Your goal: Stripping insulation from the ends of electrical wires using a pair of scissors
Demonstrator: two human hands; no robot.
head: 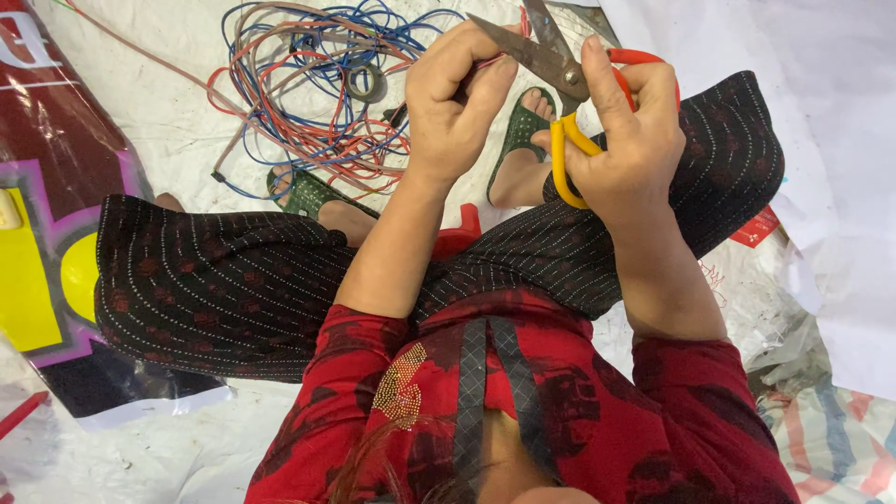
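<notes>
Scissors (pixel 560 84) with yellow and red handles sit gripped in your closed right hand (pixel 630 140), blades parted above your knees, while your left hand (pixel 453 103) pinches a thin wire (pixel 487 63) near the blades.

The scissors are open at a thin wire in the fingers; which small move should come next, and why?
Probably close the scissors gently. The right hand holds the yellow and red handles, the blades stand open, and the left hand pinches a thin red wire right at the blades. Whether the wire already lies between them is unclear.
</notes>
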